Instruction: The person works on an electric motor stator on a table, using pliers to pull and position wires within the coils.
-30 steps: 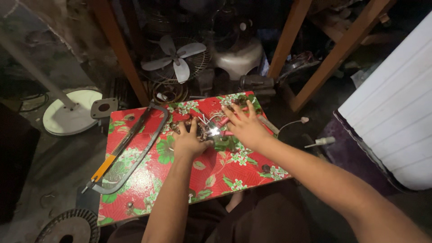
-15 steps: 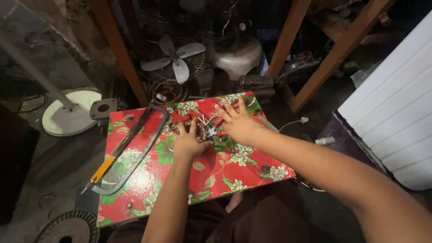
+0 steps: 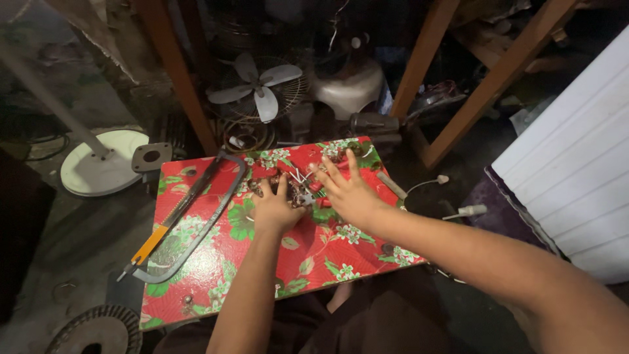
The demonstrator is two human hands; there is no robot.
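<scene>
Forearms come in from the near edge, both of mine, reaching over a red board with a flower print that lies across my lap. My left hand rests palm down on the middle of the board, its fingers bent and close together, the tips touching a small cluster of metal parts and thin wires. My right hand lies just to the right of that cluster, fingers spread wide and pointing to the far left, the fingertips at the edge of the wires. Whether either hand pinches a part I cannot tell; the cluster is small and half hidden under my fingers.

On the left half of the board lies a hacksaw, slanting from the near left to the far middle, its orange handle nearest me. A dark round grille sits on the floor at the near left.

To the right of the board a white cord with a plug trails on the floor beside a white ribbed panel. Beyond the board stand a fan with pale blades, a white round fan base at the far left, and slanting wooden legs.
</scene>
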